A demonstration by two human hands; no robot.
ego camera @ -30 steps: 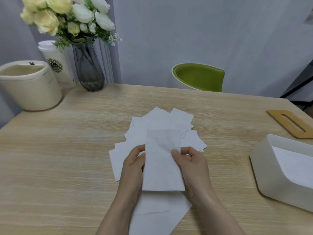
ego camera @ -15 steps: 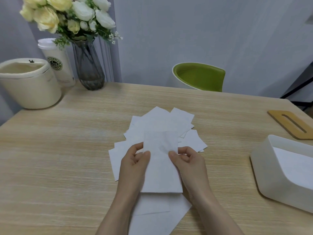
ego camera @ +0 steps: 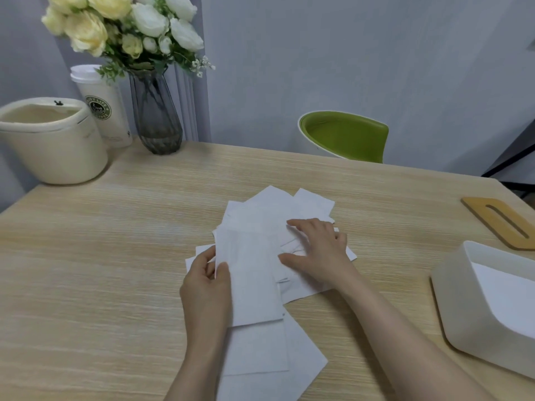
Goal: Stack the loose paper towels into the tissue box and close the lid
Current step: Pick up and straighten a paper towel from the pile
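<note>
A: Table: our tissue box stands open at the right so sheets drop straight in; its wooden lid lies just behind.
B: Loose paper towels fanned mid-table. Left hand pinches the gathered sheet by its edge; right hand lies flat, fingers straight, pinning the next.

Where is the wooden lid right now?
In the head view the wooden lid lies flat at the table's far right edge, just beyond the open tissue box and apart from it.
</note>
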